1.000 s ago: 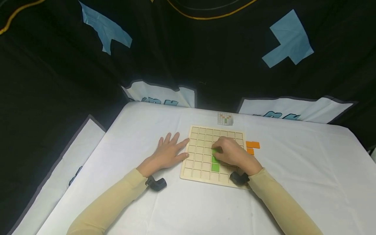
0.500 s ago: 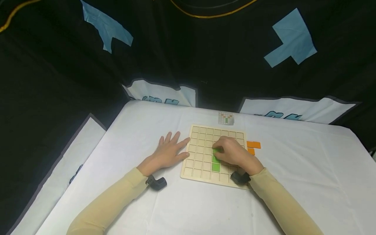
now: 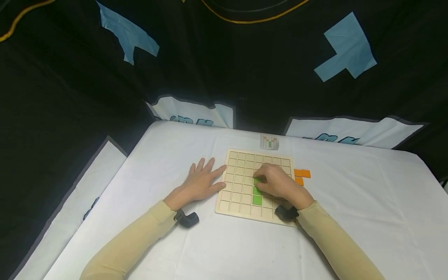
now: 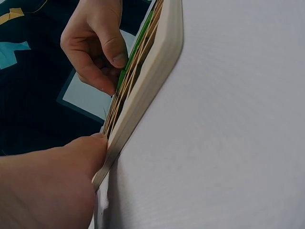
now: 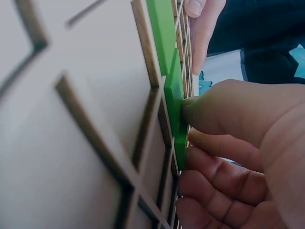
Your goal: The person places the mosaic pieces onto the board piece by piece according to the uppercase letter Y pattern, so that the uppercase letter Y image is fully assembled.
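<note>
A pale wooden grid board [image 3: 236,187] lies on the white table. Green tiles [image 3: 257,200] sit in one column of its squares, partly hidden by fingers. My right hand [image 3: 274,179] reaches over the board, thumb and fingers pinching a green tile [image 5: 175,88]; up close, that tile stands slightly tilted above the grid bars, overlapping the tile beside it. My left hand [image 3: 201,182] lies with fingers spread at the board's left side. Its thumb [image 4: 93,145] rests on the board's edge, and the index fingertip touches the rim as well.
Orange tiles [image 3: 302,173] lie on the table just right of the board. Behind the board is a small card [image 3: 269,142] printed with a coloured grid. A dark curtain [image 3: 245,77] hangs at the table's far edge.
</note>
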{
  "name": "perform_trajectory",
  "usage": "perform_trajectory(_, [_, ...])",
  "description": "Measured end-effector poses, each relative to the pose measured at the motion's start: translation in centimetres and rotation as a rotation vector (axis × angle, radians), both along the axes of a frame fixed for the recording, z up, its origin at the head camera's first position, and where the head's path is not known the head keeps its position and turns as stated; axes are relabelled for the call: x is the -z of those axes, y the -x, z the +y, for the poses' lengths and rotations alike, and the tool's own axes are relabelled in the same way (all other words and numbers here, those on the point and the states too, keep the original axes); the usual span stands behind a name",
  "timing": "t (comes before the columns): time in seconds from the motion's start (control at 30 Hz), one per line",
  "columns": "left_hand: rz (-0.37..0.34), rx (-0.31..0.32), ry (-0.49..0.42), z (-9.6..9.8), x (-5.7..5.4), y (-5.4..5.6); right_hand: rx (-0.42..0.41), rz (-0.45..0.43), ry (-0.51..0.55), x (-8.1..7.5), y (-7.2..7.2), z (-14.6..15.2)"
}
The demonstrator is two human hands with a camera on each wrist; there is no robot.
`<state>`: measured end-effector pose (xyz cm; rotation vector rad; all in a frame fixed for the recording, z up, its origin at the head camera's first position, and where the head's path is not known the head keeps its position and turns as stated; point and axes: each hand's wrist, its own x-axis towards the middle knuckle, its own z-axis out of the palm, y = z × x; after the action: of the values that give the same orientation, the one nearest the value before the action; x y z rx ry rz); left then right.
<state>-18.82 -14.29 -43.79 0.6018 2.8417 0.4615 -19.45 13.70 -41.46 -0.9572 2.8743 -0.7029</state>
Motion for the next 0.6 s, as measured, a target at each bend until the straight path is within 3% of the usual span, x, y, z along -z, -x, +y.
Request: perform_trajectory(0.6, [0.007,0.004,0.006,0.02,-0.21,-0.02,0.004,0.007,0.006,0.18,0.19,0.15])
